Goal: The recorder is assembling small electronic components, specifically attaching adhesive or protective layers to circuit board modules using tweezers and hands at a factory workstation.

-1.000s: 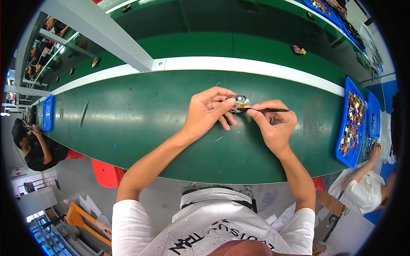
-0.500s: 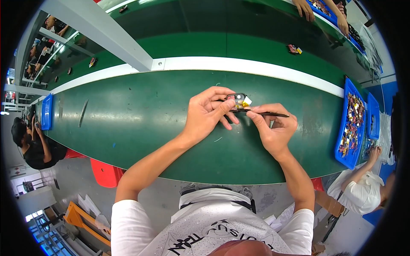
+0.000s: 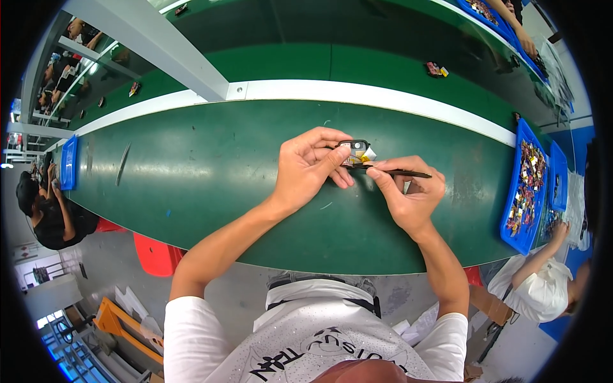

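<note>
Over the middle of the green worktable (image 3: 211, 172), my left hand (image 3: 303, 169) is closed on a small electronic part with a black rounded frame (image 3: 361, 144). Yellow and white bits show on the part, next to my thumb. Between the thumb and fingers of my right hand (image 3: 412, 195) is a pair of dark tweezers (image 3: 408, 173), held almost level. Their tip points left and meets the lower edge of the part. My fingers hide some of the part, so I cannot tell exactly what the tip grips.
At the right stands a blue tray (image 3: 525, 239) full of small colourful parts. Another blue tray (image 3: 69, 165) and a thin metal tool (image 3: 123, 164) are at the left. Beyond the white rail (image 3: 383, 102), small parts (image 3: 436, 69) lie on a green belt. Co-workers sit on both sides.
Both hands stay nearly in place, with the tweezers' tip still at the part. Fingers of my left hand have drawn in slightly beneath it. The whole view has shifted a little.
</note>
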`<state>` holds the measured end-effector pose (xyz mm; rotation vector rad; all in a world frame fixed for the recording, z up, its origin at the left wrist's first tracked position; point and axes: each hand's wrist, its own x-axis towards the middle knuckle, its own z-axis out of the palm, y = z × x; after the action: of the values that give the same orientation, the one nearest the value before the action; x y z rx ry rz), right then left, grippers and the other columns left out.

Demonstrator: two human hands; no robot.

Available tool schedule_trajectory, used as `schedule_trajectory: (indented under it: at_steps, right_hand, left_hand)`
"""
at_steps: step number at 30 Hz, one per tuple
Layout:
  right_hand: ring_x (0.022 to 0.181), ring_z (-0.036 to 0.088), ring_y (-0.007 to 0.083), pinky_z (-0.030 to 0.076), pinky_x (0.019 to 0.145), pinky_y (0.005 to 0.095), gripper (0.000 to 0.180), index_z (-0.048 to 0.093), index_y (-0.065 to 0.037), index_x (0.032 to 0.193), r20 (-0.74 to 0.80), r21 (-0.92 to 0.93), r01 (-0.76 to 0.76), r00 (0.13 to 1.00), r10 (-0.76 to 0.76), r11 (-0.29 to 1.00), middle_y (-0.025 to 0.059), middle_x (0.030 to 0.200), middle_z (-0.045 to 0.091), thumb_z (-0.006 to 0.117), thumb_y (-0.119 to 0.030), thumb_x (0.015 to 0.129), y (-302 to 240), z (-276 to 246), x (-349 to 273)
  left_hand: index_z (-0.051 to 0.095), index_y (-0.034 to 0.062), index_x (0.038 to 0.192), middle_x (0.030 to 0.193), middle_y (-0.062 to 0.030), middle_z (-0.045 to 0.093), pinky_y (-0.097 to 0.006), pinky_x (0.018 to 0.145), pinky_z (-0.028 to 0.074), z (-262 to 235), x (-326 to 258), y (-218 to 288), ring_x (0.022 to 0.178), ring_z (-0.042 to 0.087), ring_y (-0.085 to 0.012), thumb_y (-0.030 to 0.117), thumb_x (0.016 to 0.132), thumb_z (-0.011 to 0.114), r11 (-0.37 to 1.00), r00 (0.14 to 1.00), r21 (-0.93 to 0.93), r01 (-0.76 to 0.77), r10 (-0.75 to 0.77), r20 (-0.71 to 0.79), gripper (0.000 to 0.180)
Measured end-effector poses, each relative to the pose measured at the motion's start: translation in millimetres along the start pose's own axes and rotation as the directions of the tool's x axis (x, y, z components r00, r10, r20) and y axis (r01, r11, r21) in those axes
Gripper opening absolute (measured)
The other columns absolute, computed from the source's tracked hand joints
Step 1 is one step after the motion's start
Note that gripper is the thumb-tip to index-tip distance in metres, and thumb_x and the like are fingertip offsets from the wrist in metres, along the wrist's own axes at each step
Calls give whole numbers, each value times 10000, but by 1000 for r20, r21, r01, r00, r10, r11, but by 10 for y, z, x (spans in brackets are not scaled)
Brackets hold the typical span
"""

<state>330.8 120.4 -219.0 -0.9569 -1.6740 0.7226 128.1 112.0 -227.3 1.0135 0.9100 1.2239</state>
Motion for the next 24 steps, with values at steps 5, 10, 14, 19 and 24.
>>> schedule_trajectory:
  at_steps: [5,10,14,19,24]
  right_hand:
    - [405,411,20,267,417,208,145,757,-57,854,15,-46,49,999,-48,998,8,672,719,867,-39,761,-7,-15,30]
    - [412,410,17,269,419,202,147,755,-52,865,26,-32,24,999,-24,999,20,711,731,859,-26,763,1,-34,36]
    - [419,412,16,281,414,200,157,748,-34,880,17,32,44,999,-44,999,65,843,771,844,7,763,18,-9,46]
    - [415,418,23,302,405,204,173,739,-22,877,72,11,58,996,-58,998,92,907,780,833,43,746,-5,4,53]
    - [409,422,30,311,398,209,182,738,-18,871,82,12,96,992,-97,995,92,905,781,821,68,734,12,18,54]
  left_hand:
    - [618,-113,1156,920,-213,715,-296,545,604,-13,4,-4,655,727,-236,32,1008,606,999,1000,32,6,-7,2,208]
    - [621,-118,1148,928,-216,717,-295,538,602,-16,7,9,652,726,-234,26,1005,608,999,1000,34,-5,5,0,204]
    - [623,-117,1146,912,-208,715,-291,534,599,-54,47,32,648,723,-230,14,999,609,998,999,48,-42,43,-21,197]
    - [625,-115,1144,887,-196,711,-288,528,591,-62,38,12,640,718,-222,16,999,612,998,999,51,-30,31,-21,196]
    - [628,-111,1144,848,-182,709,-287,528,584,-61,45,5,635,715,-213,19,997,618,998,1000,62,-9,9,2,196]
